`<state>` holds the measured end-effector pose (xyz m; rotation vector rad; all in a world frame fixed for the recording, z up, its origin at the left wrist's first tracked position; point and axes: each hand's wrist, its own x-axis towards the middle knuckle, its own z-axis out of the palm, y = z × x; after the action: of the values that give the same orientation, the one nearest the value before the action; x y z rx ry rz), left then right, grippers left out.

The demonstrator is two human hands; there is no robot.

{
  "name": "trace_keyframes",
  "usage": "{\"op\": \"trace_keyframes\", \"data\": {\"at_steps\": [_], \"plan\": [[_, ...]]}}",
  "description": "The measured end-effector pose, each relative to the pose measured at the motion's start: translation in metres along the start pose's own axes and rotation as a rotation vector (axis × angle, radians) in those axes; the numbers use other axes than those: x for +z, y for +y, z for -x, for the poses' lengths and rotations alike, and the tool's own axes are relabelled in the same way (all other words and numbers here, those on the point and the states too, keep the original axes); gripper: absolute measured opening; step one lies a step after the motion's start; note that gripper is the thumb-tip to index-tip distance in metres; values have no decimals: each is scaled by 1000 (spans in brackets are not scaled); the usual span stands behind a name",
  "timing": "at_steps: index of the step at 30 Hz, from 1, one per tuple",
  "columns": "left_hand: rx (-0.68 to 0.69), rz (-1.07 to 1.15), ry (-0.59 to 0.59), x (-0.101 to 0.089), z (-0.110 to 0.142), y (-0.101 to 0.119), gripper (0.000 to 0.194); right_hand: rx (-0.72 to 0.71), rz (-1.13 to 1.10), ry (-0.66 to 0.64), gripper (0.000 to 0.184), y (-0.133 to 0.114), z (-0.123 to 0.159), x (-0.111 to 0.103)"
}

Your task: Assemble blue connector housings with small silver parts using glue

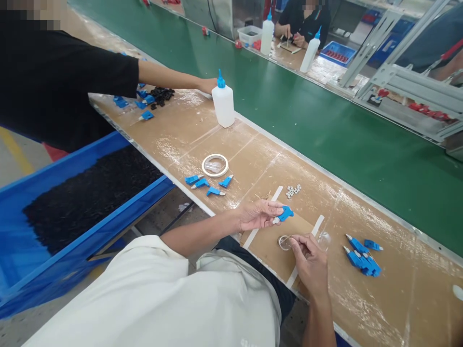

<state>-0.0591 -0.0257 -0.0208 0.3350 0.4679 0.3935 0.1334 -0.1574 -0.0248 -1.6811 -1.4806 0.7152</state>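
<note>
My left hand [259, 214] is closed on a small blue plastic part [285, 213] with a whitish tip, held above a brown board taped to the table. My right hand [309, 258] pinches a thin stick [286, 238], its end over a small round clear dish [284, 243]. Beyond my hands lies a little heap of small metallic pieces [293, 191]. Several more blue parts [214, 191] rest to the left, near a roll of white tape [215, 166]. Another cluster of blue parts [362, 258] is on the right of the table.
A white squeeze bottle [223, 103] with a blue nozzle stands near the green conveyor belt [275, 96]. At left, a co-worker's arm [170, 77] reaches toward it. A blue bin [21, 193] of black pieces sits below the table edge. Another person works across the belt.
</note>
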Motion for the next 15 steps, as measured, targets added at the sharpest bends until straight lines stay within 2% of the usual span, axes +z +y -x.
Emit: {"op": "trace_keyframes", "data": {"at_steps": [8, 15], "plan": [[-10, 30, 28, -1, -4, -2, 17, -26, 67, -30, 32, -3, -6, 5], [7, 40, 67, -5, -4, -3, 11, -114, 83, 12, 27, -1, -8, 9]]}}
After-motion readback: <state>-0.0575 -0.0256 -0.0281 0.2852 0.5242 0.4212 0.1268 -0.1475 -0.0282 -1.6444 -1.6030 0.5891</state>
